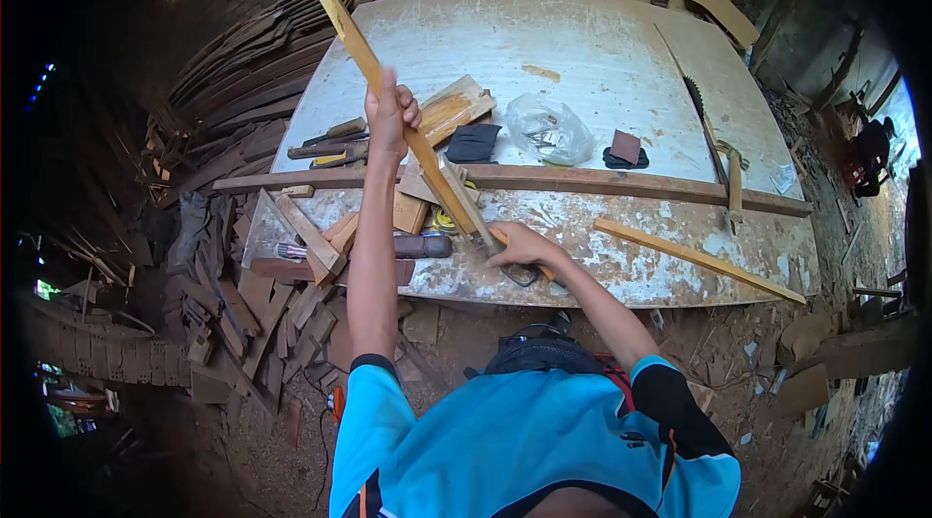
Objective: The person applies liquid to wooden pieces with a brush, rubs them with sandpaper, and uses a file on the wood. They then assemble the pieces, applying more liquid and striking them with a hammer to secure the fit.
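Note:
A long wooden strip (442, 185) slants across the near part of the workbench, its upper end raised toward the back left. My left hand (388, 118) is wrapped around its upper half, thumb up along the wood. At the strip's lower end, my right hand (524, 246) is closed with bent fingers. A dark, looped object (521, 275) shows under that hand, mostly covered, and I cannot make out its kind. Beside the strip lie a dark brown block-like object (422, 246), small wood pieces (410, 212) and a yellow ringed item (444, 220).
A long wooden bar (602, 180) crosses the workbench (612, 52). Behind it are a clear plastic bag (549, 130), a black pad (473, 142) and a sanding pad (625, 149). A handsaw (707, 120) and another strip (699, 261) lie right. Scrap wood (262, 314) is piled left.

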The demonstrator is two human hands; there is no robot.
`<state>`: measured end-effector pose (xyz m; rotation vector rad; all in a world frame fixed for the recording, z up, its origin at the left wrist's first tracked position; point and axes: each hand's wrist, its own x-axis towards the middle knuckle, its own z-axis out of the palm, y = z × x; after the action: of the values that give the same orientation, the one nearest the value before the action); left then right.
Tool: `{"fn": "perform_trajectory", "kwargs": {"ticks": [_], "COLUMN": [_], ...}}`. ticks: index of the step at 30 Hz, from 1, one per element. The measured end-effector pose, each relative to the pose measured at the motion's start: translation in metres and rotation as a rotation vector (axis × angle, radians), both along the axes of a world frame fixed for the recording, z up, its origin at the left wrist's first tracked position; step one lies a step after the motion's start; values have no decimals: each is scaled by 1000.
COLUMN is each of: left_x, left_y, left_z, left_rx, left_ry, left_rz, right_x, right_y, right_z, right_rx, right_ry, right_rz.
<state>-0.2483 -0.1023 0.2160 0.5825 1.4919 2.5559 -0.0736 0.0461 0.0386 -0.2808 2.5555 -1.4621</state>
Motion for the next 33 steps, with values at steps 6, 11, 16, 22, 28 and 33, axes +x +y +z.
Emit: {"fn": "perform_trajectory", "kwargs": {"ticks": [6,11,16,22,28,33], "left_x": [-1,-10,-17,-9,-1,0], "left_y": [3,4,4,-5,-4,3], "left_z": [2,-2,-4,-1,1,0], "left_rx": [-31,-6,19,35,7,-17], "left_ry": [-10,-34,-56,-32,4,5], "left_rz": [10,-51,-105,-160,-99,36], "right_x": [-11,-10,-9,-8,-6,-5], "right_y": [4,5,7,5,3,6], "right_z": [-2,-8,-4,-11,-16,-22], "right_rx": [-12,-30,-8,57,8,-87], "right_ry": [-100,-67,15,69,41,-33], "right_rz": [-9,-16,20,5,-34,-75]}}
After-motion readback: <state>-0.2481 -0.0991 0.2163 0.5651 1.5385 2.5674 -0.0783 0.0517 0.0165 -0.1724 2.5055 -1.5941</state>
